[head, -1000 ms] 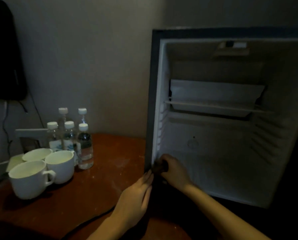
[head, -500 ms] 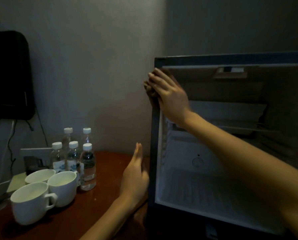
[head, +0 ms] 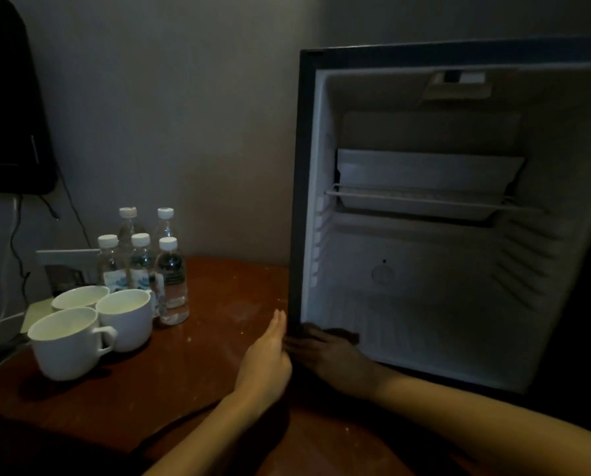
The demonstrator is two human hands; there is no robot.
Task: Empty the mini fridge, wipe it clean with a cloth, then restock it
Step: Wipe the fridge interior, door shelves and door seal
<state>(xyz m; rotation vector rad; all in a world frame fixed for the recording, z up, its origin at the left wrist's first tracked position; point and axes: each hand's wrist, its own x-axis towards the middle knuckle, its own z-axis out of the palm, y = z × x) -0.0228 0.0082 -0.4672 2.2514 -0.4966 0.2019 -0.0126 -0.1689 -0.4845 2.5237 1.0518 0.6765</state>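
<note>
Fingers of left hand [head: 269, 353] lie straight against boxy, rib-walled mini fridge [head: 424, 266]; those of right hand [head: 326, 350] sit in shadow, unreadable.

The scene was dim and grainy. The right hand [head: 326, 353] lay in deep shadow, while the white cups [head: 63, 341] caught faint light.

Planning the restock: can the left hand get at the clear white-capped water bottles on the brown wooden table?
Probably yes. The left hand holds nothing, and only bare brown wooden table lies between it and the clear white-capped water bottles; the white ceramic cups stand left of that path.
</note>
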